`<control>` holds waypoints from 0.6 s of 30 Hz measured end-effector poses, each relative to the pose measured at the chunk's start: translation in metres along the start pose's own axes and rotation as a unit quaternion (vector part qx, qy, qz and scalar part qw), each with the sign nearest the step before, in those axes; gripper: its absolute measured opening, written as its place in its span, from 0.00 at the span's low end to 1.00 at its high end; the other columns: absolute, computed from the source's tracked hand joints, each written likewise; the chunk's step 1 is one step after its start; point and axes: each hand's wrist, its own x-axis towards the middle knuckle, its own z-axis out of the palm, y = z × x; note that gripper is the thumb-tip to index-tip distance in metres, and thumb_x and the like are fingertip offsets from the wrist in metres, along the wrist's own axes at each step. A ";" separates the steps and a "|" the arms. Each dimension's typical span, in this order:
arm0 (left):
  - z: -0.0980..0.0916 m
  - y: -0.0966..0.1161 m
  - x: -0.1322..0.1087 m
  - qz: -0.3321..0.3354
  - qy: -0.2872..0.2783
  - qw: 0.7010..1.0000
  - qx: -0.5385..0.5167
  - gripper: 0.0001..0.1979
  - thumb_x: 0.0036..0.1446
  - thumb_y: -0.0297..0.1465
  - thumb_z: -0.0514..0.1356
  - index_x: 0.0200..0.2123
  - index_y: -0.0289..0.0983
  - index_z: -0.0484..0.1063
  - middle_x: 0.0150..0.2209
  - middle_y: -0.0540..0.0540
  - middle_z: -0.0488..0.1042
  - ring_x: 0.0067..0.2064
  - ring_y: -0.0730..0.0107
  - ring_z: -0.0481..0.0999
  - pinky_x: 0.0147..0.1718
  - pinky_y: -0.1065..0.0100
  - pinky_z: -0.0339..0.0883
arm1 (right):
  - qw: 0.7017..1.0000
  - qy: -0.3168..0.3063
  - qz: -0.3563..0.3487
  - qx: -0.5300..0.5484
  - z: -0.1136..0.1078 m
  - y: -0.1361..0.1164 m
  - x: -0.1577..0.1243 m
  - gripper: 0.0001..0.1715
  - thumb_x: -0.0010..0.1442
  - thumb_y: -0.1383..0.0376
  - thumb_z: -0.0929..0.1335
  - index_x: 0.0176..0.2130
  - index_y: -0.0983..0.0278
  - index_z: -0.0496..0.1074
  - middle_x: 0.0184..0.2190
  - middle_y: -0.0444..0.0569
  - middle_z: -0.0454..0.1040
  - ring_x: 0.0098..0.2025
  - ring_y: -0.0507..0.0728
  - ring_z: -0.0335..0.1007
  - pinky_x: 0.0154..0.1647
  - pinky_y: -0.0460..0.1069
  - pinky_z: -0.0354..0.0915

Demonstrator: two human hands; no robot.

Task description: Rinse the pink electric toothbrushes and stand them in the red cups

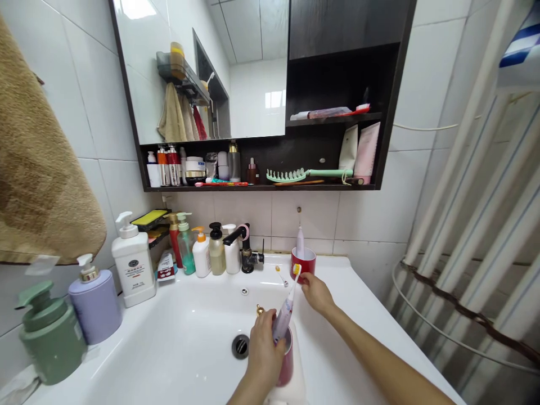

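My left hand point(264, 351) is closed around the lower handle of a pale electric toothbrush point(283, 315) with a yellow-bristled head. That toothbrush leans up from a pinkish-red cup point(287, 365) at the basin's right edge; the hand partly hides the cup. Farther back, my right hand point(317, 293) pinches the side of a red cup point(302, 257) on the sink's rear ledge. A second pale electric toothbrush point(300, 242) stands upright in this rear cup. Just left of it, a small loose brush head point(281, 275) with yellow bristles lies on the ledge.
A black faucet point(247, 253) rises behind the white basin point(185, 343) with its dark drain point(241, 346). Several pump bottles point(201, 253) line the left and rear rim. Overhead is a dark mirror cabinet point(333, 188) with a green hairbrush point(291, 175). White pipes point(468, 253) stand at right.
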 end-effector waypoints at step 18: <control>-0.014 0.006 0.001 0.004 0.026 0.998 -0.060 0.16 0.40 0.27 0.46 0.37 0.35 0.57 0.37 0.46 0.64 0.39 0.72 0.62 0.39 0.72 0.53 | 0.954 -0.106 -0.014 0.280 0.019 -0.041 -0.081 0.10 0.42 0.60 0.61 0.22 0.65 0.62 0.19 0.42 0.63 0.23 0.50 0.58 0.25 0.45 0.56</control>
